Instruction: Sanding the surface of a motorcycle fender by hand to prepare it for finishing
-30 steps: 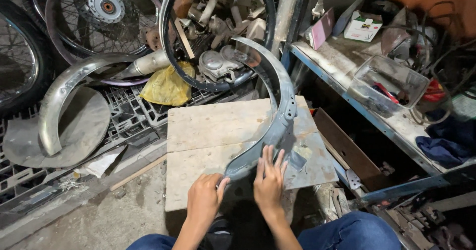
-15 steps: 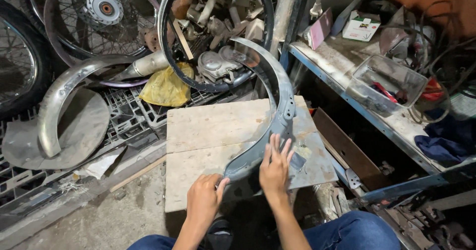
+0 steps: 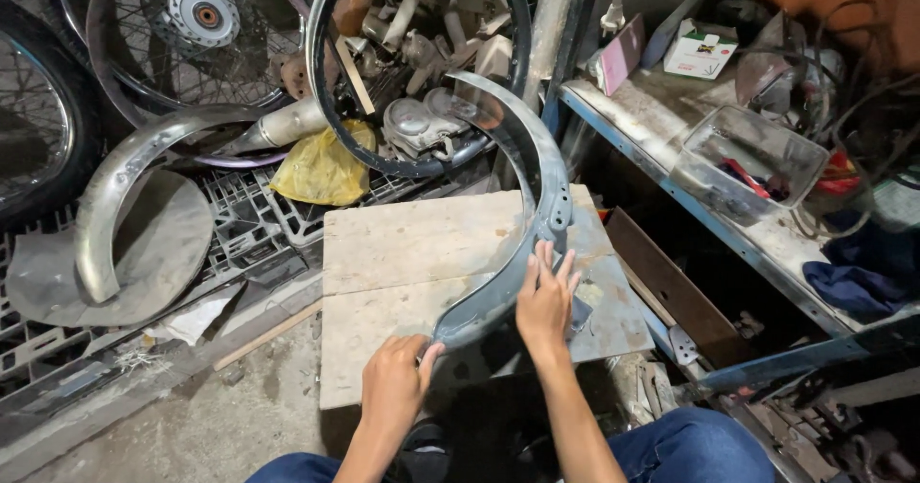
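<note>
A long curved grey metal mudguard (image 3: pixel 537 186) lies arched over a worn wooden board (image 3: pixel 412 243). My left hand (image 3: pixel 395 379) grips the mudguard's near end at the board's front edge. Beside it, my right hand (image 3: pixel 546 296) rests flat on the mudguard's outer side with fingers spread, a bit further up the curve. My knees in blue jeans (image 3: pixel 690 445) show at the bottom.
A second chrome mudguard (image 3: pixel 125 186) lies at the left on black plastic crates (image 3: pixel 249 224). Spoked wheels (image 3: pixel 192 23), a bare rim (image 3: pixel 326 71), a yellow bag (image 3: pixel 321 167) and engine parts crowd the back. A cluttered blue-edged shelf (image 3: pixel 728 224) runs along the right.
My right hand has slid up along the mudguard, away from me. The left hand keeps its hold on the near end.
</note>
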